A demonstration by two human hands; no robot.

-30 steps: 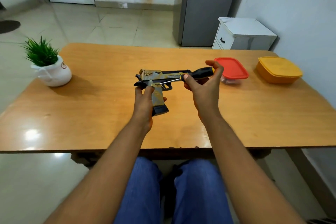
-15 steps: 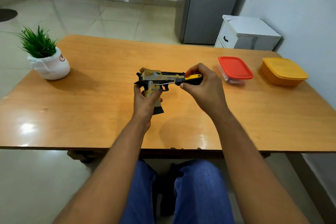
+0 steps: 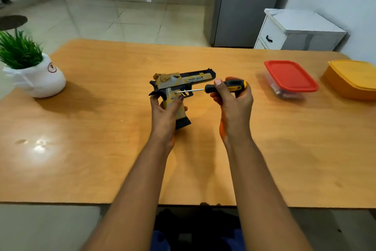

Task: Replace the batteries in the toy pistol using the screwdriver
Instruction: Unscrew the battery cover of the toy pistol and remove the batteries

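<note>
Toy pistol (image 3: 183,82) was up off the wooden table (image 3: 101,128) in the head view, grip wrapped in your left hand (image 3: 165,110), barrel pointing right. Your right hand (image 3: 232,98) was closed round the black-and-yellow handle of the screwdriver (image 3: 223,86), with the shaft lying level and its tip touching the side of the frame just above the grip, near the trigger guard. Can't tell if there's a screw right there, too small to see.

Progress-wise, I'd say you were barely started: no cover off, no loose screw, no batteries in sight anywhere. So unscrewing, the swap and closing it up all looked left to do.

Compared with half a second earlier, you'd shifted your grip back along the handle, so more of the shaft was showing, and the pistol sat a touch more upright. Red-lidded box (image 3: 291,76), yellow box (image 3: 352,78) and potted plant (image 3: 30,67) hadn't budged.
</note>
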